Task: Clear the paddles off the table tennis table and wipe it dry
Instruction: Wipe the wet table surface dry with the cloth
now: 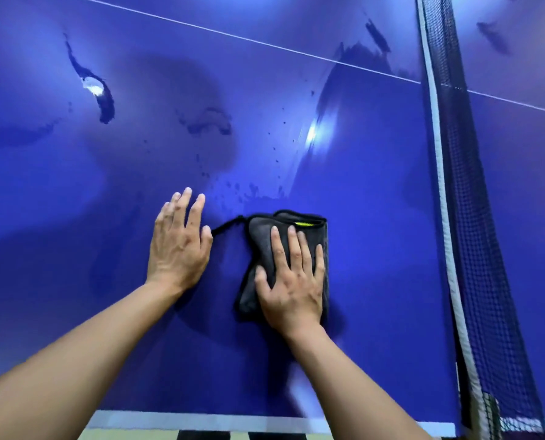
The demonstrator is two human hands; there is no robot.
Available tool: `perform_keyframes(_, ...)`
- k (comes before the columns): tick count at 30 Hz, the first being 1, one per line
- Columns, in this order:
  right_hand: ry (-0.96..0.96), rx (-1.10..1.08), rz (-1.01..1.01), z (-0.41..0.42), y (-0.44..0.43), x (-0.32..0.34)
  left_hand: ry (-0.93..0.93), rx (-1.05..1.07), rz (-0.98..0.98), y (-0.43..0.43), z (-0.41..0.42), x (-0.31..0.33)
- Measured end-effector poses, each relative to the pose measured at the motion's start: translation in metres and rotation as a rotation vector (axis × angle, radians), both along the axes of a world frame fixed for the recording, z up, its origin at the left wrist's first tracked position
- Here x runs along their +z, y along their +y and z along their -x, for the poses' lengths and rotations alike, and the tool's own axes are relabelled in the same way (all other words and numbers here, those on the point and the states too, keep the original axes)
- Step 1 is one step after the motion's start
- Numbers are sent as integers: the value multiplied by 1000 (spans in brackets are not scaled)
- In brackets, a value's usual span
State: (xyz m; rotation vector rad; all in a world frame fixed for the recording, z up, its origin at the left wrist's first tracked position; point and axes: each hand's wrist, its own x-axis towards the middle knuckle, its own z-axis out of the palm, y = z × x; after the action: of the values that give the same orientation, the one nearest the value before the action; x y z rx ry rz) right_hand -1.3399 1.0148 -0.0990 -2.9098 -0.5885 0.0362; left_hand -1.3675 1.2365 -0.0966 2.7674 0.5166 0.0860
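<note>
— Well, where is the cloth (pixel 261 239)?
— Flat on the blue tabletop (pixel 74 223), folded, under the right hand (pixel 292 284), whose straight fingers press it down. Its black loop (pixel 228 225) trails toward nine o'clock.
— And the other one?
— The left hand (pixel 179 246) lies open and flat on bare tabletop at nine o'clock of the cloth, just beside the loop's end; whether it touches the loop, I cannot tell. The hands are apart.
— Edges?
— The white edge stripe (pixel 201 422) runs at six o'clock, near the forearms. The net (pixel 474 217) stands at three o'clock, apart from the cloth, with a blue strip between. A thin white line (pixel 233 34) crosses far off at twelve.
— Room to move?
— Wide open surface from nine round to twelve. Droplets (pixel 277 150) sit just past the cloth at twelve, and a dark puddle (pixel 104 103) lies well off at ten.
</note>
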Motion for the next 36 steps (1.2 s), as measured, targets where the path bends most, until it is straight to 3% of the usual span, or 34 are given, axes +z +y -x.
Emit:
perform_keyframes(14,48,-82,39,-348,102,4,-23,57,-94,14,-38,1)
perform_keyframes(20,56,-80,64,-431,134,7,-37,59,-102,15,-38,-1)
perform_keyframes(26,51,-107,83,-390,131,8,-49,52,-106,14,-34,-4)
perform_keyframes(36,25,-76,69,-178,118,2,-34,26,-93,16,-33,-9)
